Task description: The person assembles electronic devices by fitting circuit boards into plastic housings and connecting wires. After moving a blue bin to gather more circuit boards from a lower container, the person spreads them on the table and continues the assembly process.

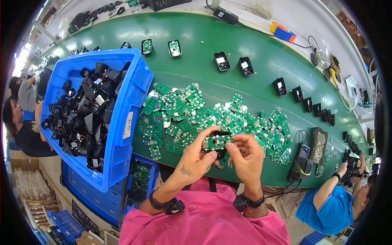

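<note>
In front of my chest, my left hand (197,160) is closed around a small black plastic housing (220,133). A green circuit board (216,142) lies across the housing, with its populated side up. The thumb and fingers of my right hand (247,157) pinch the board's right end. Whether the board sits inside the housing or just over it, I cannot tell. Just beyond both hands spreads a loose heap of green circuit boards (179,102).
To the left, a blue bin (141,77) holds many black housings. Several housings stand in a row along the green table (192,32). A black power adapter (301,163) and a box of small metal parts (318,145) are at right. Other people work on both sides.
</note>
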The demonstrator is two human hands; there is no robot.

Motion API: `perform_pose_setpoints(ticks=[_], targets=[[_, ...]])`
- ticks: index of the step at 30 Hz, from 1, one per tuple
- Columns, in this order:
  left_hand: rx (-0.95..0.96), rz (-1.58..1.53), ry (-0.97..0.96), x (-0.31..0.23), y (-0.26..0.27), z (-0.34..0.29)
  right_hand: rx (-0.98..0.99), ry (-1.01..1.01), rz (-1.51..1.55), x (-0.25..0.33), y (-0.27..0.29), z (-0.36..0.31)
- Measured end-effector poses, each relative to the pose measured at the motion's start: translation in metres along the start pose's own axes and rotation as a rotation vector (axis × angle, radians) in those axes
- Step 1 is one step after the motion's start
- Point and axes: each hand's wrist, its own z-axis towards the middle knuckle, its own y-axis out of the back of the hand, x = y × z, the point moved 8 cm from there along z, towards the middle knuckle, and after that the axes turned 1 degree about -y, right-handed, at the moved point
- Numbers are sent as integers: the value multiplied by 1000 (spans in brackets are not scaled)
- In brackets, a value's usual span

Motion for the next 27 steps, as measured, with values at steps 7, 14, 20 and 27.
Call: perform_pose_setpoints(ticks=[7,14,20,27], targets=[[28,158,15,8,2,5,13,114,-190,4,8,-1],[-10,289,-75,-9,-8,5,67,-48,57,4,-9,-6],[-3,456,-111,-12,-11,4,73,75,46,3,-12,-6],[-169,514,-368,-26,-6,-4,-96,390,-432,36,-8,-21]])
